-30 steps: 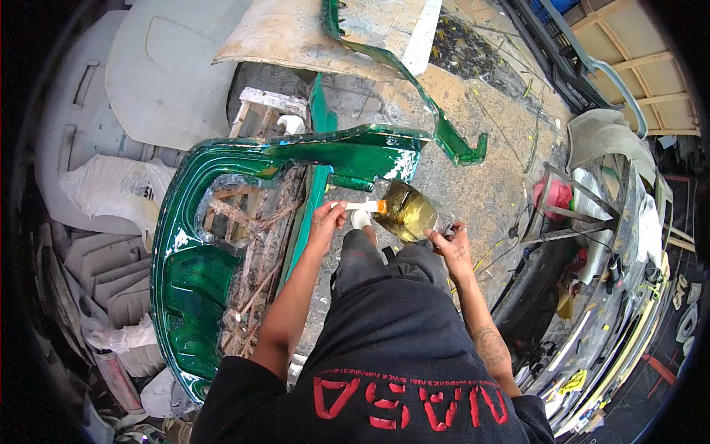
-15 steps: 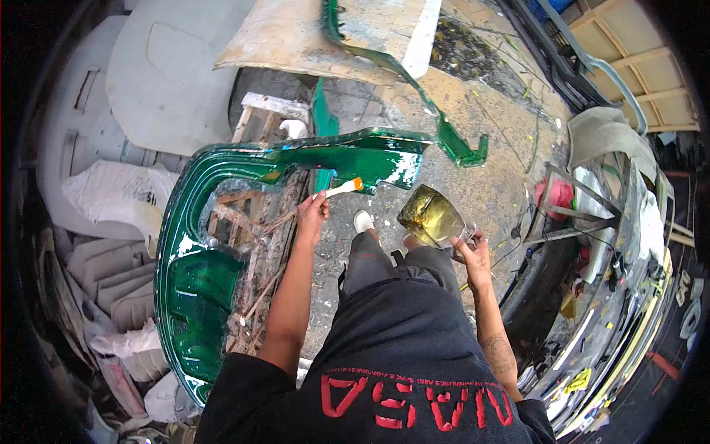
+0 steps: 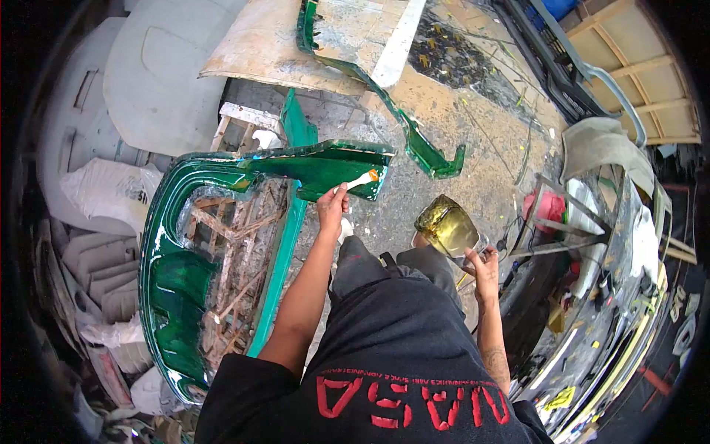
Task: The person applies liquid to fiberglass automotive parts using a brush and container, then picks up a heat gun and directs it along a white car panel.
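Note:
My left hand is closed round the pale handle of a small paintbrush with an orange tip. The brush lies over the right end of a large glossy green bumper-shaped mould; whether its bristles touch the surface I cannot tell. My right hand grips the handle of a see-through jug, tilted and holding yellow-green liquid. The jug hangs over the floor in front of my legs, apart from the mould.
A rusty, paint-spattered frame stands under the mould. Another curved green strip lies beyond it, near a tan board. Grey panels are stacked at the left. Metal bars and long trim pieces fill the right side.
My left hand has moved the brush rightward along the mould to its end part. The view has shifted, so the mould appears further left and more of a green strip beneath shows.

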A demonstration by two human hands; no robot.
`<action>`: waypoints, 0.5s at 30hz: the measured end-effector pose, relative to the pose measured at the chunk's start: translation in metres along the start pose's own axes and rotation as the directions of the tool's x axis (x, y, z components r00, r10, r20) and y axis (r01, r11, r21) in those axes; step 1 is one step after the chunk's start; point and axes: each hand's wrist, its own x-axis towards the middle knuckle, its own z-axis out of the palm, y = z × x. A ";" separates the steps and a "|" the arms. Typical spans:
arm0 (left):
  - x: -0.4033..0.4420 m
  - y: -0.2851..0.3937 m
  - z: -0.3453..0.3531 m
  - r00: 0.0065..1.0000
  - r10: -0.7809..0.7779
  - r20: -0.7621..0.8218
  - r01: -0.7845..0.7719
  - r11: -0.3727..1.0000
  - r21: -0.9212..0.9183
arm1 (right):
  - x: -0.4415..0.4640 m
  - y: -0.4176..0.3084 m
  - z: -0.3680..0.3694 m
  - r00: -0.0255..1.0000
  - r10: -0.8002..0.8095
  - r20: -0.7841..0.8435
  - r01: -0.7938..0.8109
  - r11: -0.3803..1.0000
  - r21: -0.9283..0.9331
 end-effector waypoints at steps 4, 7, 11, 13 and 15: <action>-0.011 -0.013 0.036 0.985 0.100 -0.140 -0.091 0.994 0.065 | 0.046 -0.020 -0.033 0.996 -0.011 0.093 0.017 0.998 -0.064; -0.017 -0.025 0.053 0.961 0.199 -0.192 -0.166 0.970 0.177 | 0.074 -0.041 -0.053 0.986 -0.024 0.168 0.043 0.993 -0.109; -0.026 -0.038 0.070 0.928 0.313 -0.202 -0.256 0.929 0.266 | 0.115 -0.052 -0.080 0.963 -0.026 0.268 0.079 0.979 -0.189; -0.028 -0.044 0.074 0.912 0.357 -0.201 -0.291 0.910 0.295 | 0.129 -0.055 -0.090 0.954 -0.012 0.300 0.088 0.966 -0.242; -0.027 -0.051 0.079 0.897 0.380 -0.224 -0.302 0.899 0.315 | 0.140 -0.059 -0.094 0.945 -0.003 0.326 0.104 0.950 -0.294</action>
